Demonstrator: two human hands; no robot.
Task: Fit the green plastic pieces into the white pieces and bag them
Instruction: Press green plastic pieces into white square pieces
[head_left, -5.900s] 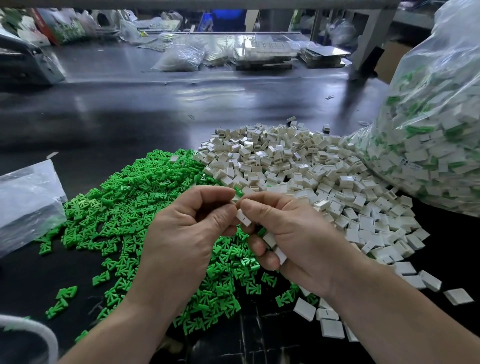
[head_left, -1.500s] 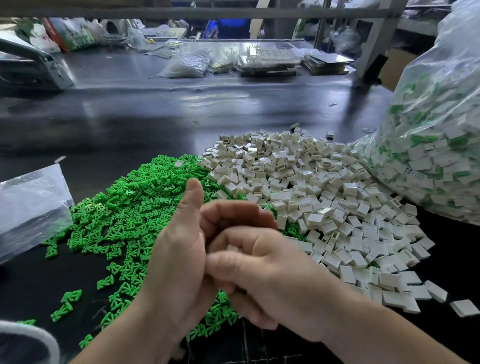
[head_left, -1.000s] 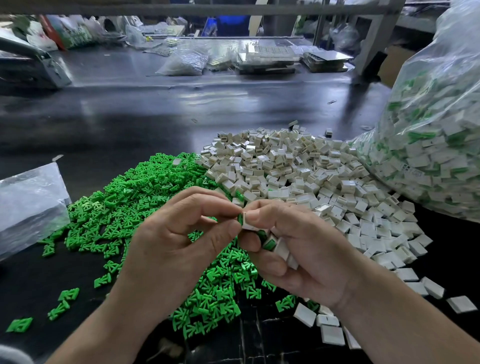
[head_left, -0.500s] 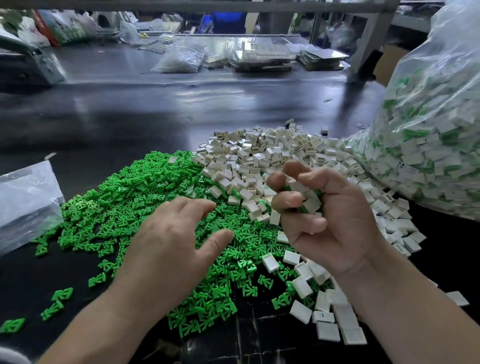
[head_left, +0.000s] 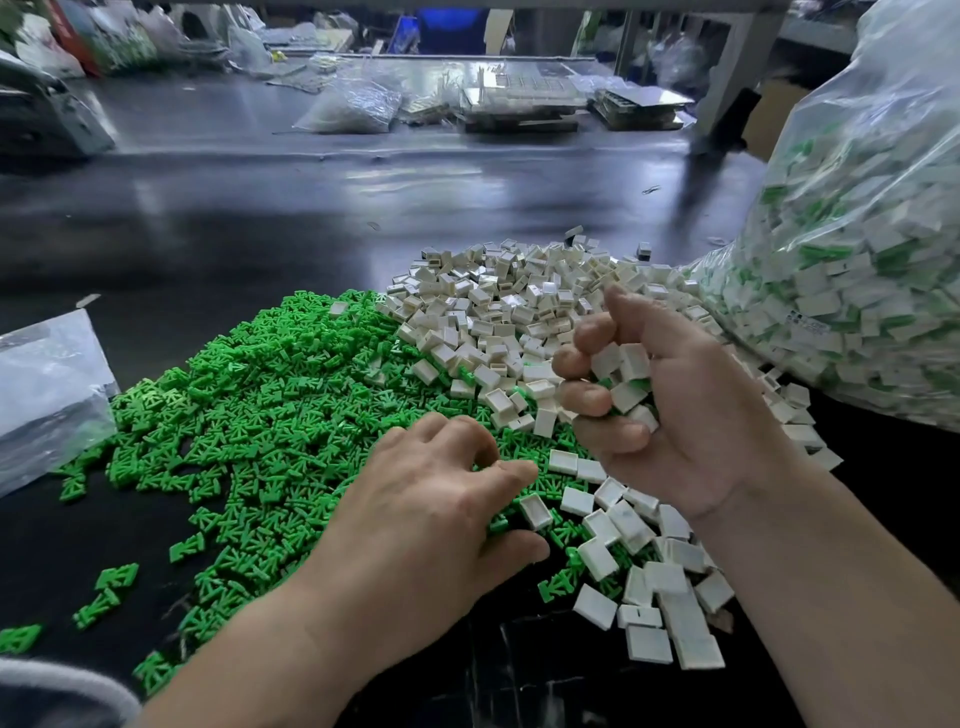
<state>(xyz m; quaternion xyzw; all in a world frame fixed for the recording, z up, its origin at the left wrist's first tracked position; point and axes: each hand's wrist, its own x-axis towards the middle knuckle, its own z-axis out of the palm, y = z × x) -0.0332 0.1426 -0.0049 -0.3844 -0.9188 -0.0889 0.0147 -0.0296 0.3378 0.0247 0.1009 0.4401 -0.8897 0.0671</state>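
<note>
Right hand (head_left: 691, 415), grip full of white pieces (head_left: 626, 379), green pieces (head_left: 270, 405) alongside

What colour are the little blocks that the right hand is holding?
White blocks, some green peeking through, in the right hand; head view shows it best.

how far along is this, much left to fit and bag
Done: the big clear bag on the right is already packed with white-and-green pieces. In hand: the right hand grips a handful of white pieces; the left hand reaches into the green pile. Left: that pile and the white pile are both large.
</note>
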